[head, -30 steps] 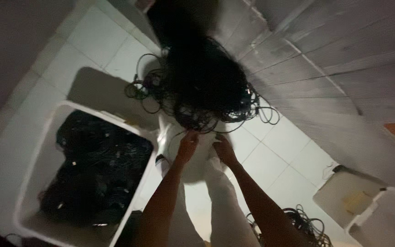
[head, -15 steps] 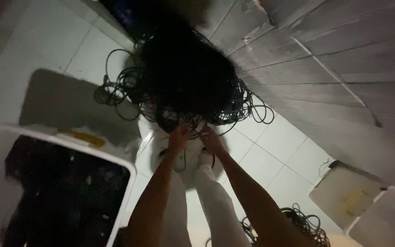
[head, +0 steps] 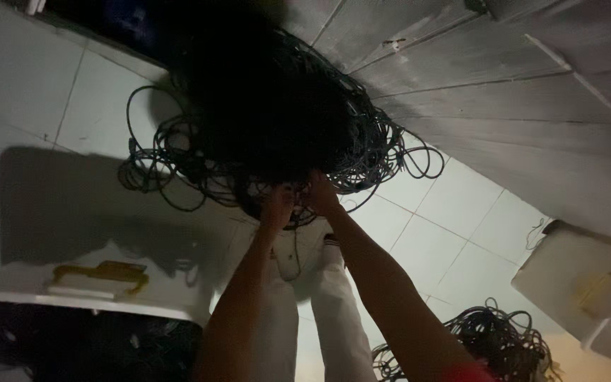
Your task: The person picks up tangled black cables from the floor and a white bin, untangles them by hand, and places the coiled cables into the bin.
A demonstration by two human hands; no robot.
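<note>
Both hands meet at the lower edge of a big tangle of dark cables [head: 277,113]. The left hand [head: 277,206] is curled with its fingers closed into the loops there, and the right hand [head: 319,192] sits just beside it, touching or nearly touching, its fingers also pinched on strands of the same tangle. Which single strand each hand has cannot be told, since the light is dim and the wires overlap.

From the grip the tangle spreads away from the person in a dense black heap, with loose loops spilling out to both sides of the hands. Directly under the hands and forearms are the person's legs in pale trousers [head: 319,304], over a floor [head: 37,85] of light tiles.

To the left of the grip, nearer the person, stands a white bin [head: 86,301] with a yellowish label on its rim and more dark wire inside. To the right of the right forearm, near the person, lies a smaller bundle of cables [head: 496,343] on the tiles. Farther right sits a white box [head: 574,276]. Beyond the tangle on the right runs a wall of grey planks [head: 518,99].
</note>
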